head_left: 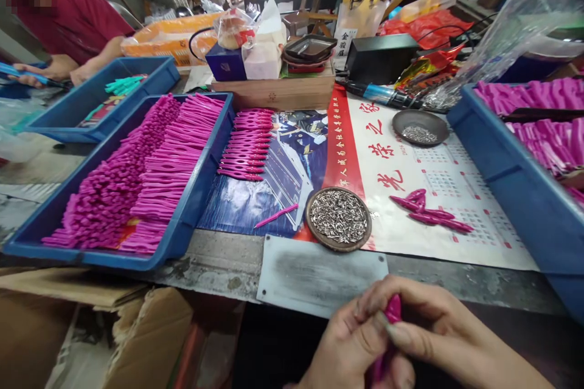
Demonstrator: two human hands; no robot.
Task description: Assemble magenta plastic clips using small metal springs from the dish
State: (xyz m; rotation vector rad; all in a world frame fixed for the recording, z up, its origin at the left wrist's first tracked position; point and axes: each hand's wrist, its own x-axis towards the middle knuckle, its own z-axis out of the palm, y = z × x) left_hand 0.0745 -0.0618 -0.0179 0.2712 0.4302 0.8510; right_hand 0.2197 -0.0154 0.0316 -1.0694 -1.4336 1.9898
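Magenta piece (393,310) in left hand (349,343), right hand (438,328), below table edge (456,287).

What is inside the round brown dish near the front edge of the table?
The round brown dish holds a heap of small silvery metal pieces. They cover its bottom, so anything under the heap cannot be seen.
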